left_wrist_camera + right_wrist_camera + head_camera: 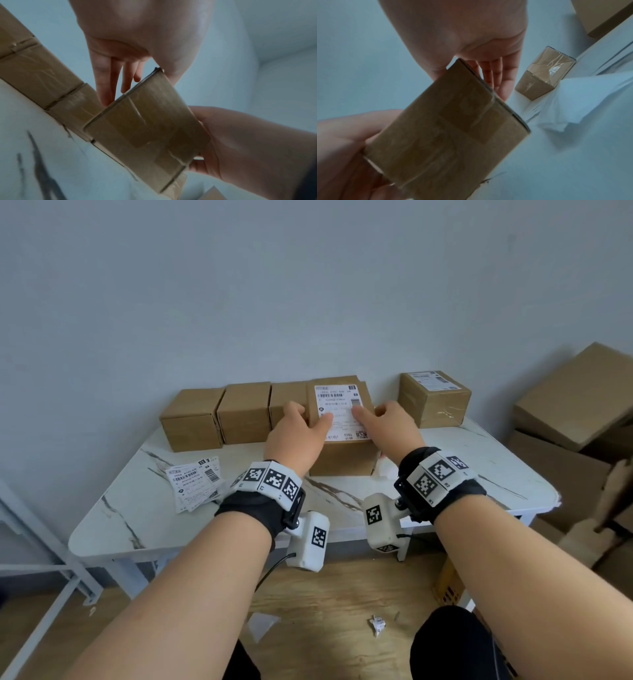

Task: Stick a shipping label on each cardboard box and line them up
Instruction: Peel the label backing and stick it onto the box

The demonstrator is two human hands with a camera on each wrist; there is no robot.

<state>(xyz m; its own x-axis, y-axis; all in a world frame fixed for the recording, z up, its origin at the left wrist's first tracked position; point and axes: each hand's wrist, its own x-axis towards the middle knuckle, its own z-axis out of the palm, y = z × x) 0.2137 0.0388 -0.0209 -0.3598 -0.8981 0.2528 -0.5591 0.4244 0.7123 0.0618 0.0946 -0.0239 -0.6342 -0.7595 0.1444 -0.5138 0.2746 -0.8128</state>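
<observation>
Labelled box [342, 453] held between left hand [298, 436] at 9 o'clock and right hand [394, 429] at 3 o'clock; both grasp box sides, thumbs on shipping label [339, 409].

A marble-look table against a pale wall, clutter on the floor

The white table [137, 508] with dark veining stands against a plain grey-blue wall [274, 285]. A crumpled white sheet [583, 102] lies near its right edge. Below the near edge, on the wooden floor [325, 594], lie a scrap of clear film [262, 625] and a small crumpled bit of paper [377, 625]. Large brown cartons [575, 405] are stacked beyond the right end, and a white metal frame [51, 570] stands off the left end.
</observation>
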